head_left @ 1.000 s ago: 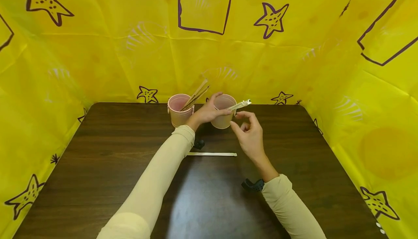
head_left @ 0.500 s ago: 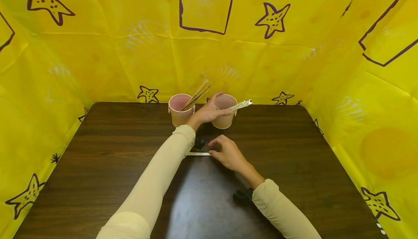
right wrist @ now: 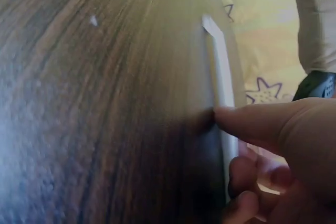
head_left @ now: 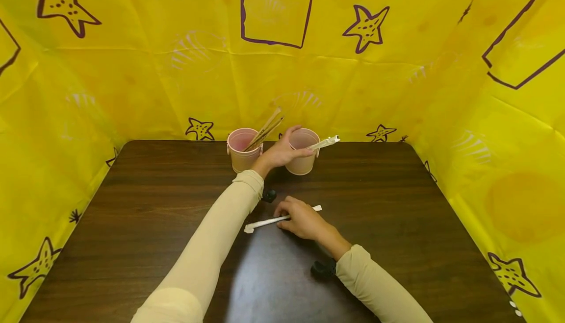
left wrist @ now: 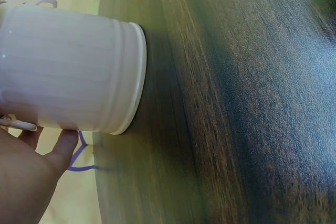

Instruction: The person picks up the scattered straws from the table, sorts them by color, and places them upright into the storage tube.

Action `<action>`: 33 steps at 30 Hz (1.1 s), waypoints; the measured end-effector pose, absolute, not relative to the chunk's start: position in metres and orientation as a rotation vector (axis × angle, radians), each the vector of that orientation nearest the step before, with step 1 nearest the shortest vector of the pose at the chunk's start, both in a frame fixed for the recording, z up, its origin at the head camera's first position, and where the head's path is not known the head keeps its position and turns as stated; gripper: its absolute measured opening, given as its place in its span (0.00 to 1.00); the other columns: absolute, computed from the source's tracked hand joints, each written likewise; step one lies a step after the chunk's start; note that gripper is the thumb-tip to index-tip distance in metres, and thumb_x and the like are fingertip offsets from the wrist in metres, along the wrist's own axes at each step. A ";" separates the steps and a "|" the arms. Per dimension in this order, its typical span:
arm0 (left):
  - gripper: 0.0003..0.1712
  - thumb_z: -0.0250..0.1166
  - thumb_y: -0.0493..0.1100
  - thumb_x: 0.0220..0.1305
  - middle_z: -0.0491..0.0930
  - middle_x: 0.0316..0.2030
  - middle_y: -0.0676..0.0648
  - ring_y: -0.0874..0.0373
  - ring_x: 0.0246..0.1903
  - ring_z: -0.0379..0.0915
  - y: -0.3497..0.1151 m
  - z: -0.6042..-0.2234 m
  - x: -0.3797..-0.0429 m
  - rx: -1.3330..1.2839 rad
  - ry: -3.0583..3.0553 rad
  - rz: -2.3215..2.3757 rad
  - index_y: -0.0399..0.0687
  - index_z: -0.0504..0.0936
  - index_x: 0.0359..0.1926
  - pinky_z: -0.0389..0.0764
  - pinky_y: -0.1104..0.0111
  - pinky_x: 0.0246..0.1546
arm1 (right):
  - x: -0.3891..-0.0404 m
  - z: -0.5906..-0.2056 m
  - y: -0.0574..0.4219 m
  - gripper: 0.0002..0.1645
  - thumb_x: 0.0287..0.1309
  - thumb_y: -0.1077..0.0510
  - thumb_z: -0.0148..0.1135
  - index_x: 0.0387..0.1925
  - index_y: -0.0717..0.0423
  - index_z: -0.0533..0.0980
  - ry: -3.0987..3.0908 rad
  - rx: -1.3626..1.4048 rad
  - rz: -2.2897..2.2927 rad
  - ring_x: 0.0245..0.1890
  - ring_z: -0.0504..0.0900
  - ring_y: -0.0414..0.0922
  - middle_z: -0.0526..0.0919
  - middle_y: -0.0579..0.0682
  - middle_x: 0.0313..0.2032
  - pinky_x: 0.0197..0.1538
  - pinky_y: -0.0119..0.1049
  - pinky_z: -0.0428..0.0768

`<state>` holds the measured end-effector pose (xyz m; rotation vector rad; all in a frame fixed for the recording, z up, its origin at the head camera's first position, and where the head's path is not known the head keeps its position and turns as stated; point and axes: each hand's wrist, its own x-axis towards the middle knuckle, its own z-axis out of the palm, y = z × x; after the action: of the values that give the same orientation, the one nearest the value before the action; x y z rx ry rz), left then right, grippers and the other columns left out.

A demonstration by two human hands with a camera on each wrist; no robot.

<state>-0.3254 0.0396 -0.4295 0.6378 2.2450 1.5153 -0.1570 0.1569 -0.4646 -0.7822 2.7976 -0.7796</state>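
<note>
My right hand point(head_left: 302, 219) pinches a white paper-wrapped straw point(head_left: 264, 222) low over the table, slightly slanted. In the right wrist view, the thumb and fingers meet around the straw point(right wrist: 222, 72). At the back, my left hand point(head_left: 282, 154) holds the side of the right-hand pink bucket point(head_left: 301, 167), thumb in front and fingers behind. Inside that bucket, white wrapped straws point(head_left: 325, 142) lean to the right. The left wrist view shows fingertips against the side of the bucket point(left wrist: 68, 72).
Left of my left hand stands a second pink bucket point(head_left: 242, 160) with thin wooden sticks point(head_left: 266, 131) leaning right. Both stand on a dark wooden table point(head_left: 154, 205) near its back edge. A yellow patterned sheet point(head_left: 198, 83) walls the back and sides.
My right hand has come down from beside the right-hand bucket to the straw on the table and pinched it; the straw has turned aslant. My left hand stays at the bucket.
</note>
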 end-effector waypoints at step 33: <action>0.59 0.71 0.63 0.60 0.52 0.78 0.35 0.38 0.74 0.58 0.040 -0.429 -0.324 0.610 2.222 1.533 0.67 0.43 0.81 0.63 0.41 0.73 | -0.158 -0.395 0.234 0.06 0.69 0.58 0.64 0.46 0.50 0.81 2.617 -0.737 -1.526 0.25 0.75 0.46 0.80 0.52 0.33 0.28 0.33 0.77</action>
<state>-0.3240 0.0399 -0.4294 0.6103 2.2219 1.5327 -0.1579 0.2342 -0.3950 -0.7372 2.6167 -1.5264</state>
